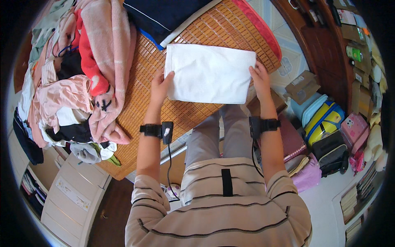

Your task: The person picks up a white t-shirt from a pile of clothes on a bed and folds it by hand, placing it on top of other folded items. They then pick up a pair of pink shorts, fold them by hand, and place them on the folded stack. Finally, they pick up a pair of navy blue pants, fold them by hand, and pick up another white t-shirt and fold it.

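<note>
A white cloth, perhaps a towel (211, 74), is stretched flat in a rectangle between my two hands above a woven bamboo mat (139, 108). My left hand (161, 84) pinches its left edge, thumb on top. At the right edge, my right hand (259, 78) grips the cloth near the upper corner, thumb on top as well. The fingers beneath the cloth are mostly hidden. Beyond its upper left part lies a dark navy fabric piece (160, 18) with blue and pale edging.
Piled clothes (61, 95) and a pink fleece blanket (106, 37) cover the mat's left side. On the floor at right are a cardboard box (302, 86), a yellow and blue bag (325, 120) and a black bag (331, 151). Dark wooden furniture (321, 46) stands at upper right.
</note>
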Available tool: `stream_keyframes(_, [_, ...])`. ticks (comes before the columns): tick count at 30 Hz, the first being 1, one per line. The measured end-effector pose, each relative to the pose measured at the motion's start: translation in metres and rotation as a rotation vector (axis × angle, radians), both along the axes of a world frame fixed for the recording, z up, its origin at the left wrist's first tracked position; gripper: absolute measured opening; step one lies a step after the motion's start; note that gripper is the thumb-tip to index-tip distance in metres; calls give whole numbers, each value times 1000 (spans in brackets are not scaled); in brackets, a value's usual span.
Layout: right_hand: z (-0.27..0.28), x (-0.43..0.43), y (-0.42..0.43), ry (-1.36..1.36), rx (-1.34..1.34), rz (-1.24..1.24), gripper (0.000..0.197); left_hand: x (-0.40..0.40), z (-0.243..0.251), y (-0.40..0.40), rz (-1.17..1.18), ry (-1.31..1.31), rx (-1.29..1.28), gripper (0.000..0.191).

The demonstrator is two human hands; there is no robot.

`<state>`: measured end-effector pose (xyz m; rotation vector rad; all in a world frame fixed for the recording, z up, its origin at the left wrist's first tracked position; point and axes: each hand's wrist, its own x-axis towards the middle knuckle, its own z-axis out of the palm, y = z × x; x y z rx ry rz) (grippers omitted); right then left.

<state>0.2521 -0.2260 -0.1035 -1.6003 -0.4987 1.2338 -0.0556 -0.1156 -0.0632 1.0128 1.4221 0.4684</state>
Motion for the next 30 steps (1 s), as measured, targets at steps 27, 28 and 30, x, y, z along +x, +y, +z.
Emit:
stream_keyframes(27, [-17, -19, -37, -520, -510, 389, 38, -14, -49, -56, 40, 238, -169, 47])
stream_keyframes(28, [-18, -17, -38, -380, -452, 357, 38, -15, -47, -58, 60, 215, -186, 44])
stream_keyframes(30, [-9, -13, -33, -38, -366, 275, 38, -18, -43, -62, 100, 168, -226, 39])
